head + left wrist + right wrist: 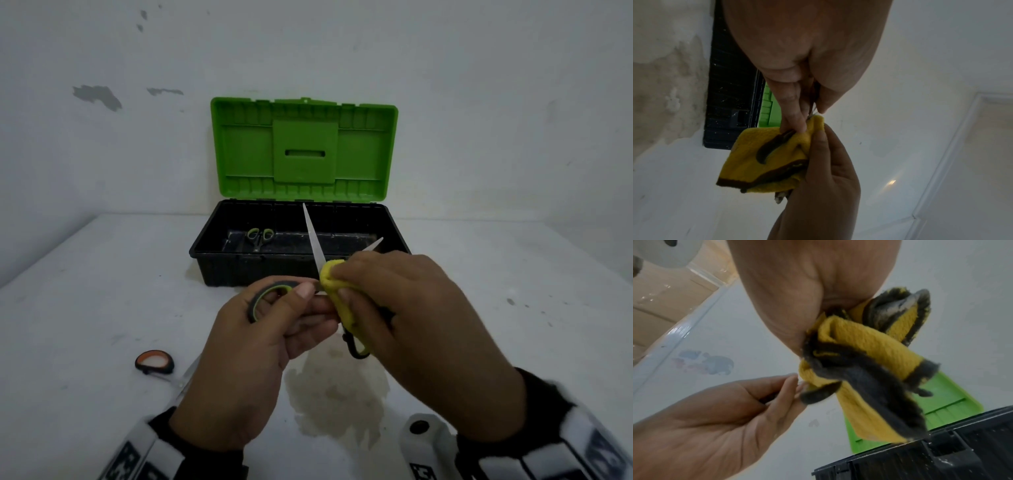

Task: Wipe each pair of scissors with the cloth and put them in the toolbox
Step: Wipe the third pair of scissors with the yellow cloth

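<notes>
Before the toolbox (239,270), left fingers (301,291) pinching scissors (313,240), right fingers (346,272) clutching cloth (346,315)

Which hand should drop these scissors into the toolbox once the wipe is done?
Left. The left hand already holds the green-handled scissors by the handle, while the right hand is full of the yellow cloth. The open toolbox sits straight ahead.
</notes>
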